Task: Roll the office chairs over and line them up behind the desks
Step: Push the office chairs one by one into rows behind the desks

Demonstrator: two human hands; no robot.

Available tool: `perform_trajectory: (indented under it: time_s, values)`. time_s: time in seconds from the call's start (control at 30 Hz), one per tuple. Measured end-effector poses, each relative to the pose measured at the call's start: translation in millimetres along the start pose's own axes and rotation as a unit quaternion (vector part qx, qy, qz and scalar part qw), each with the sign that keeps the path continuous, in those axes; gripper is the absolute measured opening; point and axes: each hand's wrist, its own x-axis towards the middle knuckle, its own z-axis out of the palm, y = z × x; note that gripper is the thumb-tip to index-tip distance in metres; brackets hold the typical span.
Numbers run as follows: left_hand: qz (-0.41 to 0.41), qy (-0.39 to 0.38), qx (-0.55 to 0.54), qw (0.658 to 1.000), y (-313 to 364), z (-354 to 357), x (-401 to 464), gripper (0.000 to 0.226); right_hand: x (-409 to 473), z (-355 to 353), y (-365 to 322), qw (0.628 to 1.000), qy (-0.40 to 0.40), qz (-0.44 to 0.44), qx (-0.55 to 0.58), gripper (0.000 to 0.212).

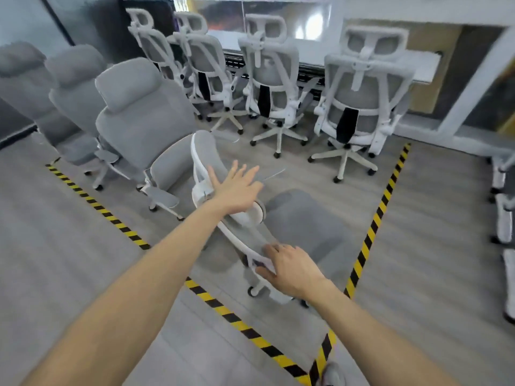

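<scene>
A grey mesh office chair point(301, 218) with a white frame stands right in front of me, inside the taped floor area. My left hand point(237, 188) lies flat with spread fingers against its headrest point(204, 151). Lower down, my right hand point(292, 267) rests on the white frame of the backrest, fingers curled over its edge. Several matching chairs point(362, 101) are lined up with their backs to me behind a white desk point(423, 65) at the far side. The frame is blurred.
Three more grey chairs point(139, 118) stand in a row at the left, facing me. Yellow and black floor tape point(373, 227) outlines the area. Parts of other white chairs point(504, 218) show at the right edge. Grey floor lies around me.
</scene>
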Motion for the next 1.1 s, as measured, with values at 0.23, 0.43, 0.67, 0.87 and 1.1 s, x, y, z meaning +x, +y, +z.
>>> perform_trajectory:
  time_s: [0.23, 0.43, 0.67, 0.87, 1.1]
  values:
    - [0.271, 0.113, -0.012, 0.956, -41.5, -15.5, -31.9, 0.045, -20.7, 23.4, -22.3, 0.968, 0.090, 0.232, -0.031, 0.066]
    - [0.257, 0.086, 0.146, 0.951, -93.3, -37.1, 12.0, 0.077, -22.3, 12.7, -9.0, 0.965, 0.102, 0.239, -0.037, 0.075]
    - [0.294, 0.182, 0.111, 0.932, -83.7, -10.2, 53.9, 0.071, -4.8, 27.7, 10.8, 0.940, 0.202, 0.273, -0.035, 0.094]
    - [0.338, 0.219, 0.078, 0.912, -85.7, -11.3, 86.9, 0.072, 17.2, 37.9, 37.9, 0.924, 0.260, 0.276, -0.050, 0.070]
    - [0.347, 0.245, 0.082, 0.901, -47.0, -12.1, 152.3, 0.074, 56.4, 21.8, 109.4, 0.915, 0.284, 0.281, -0.048, 0.066]
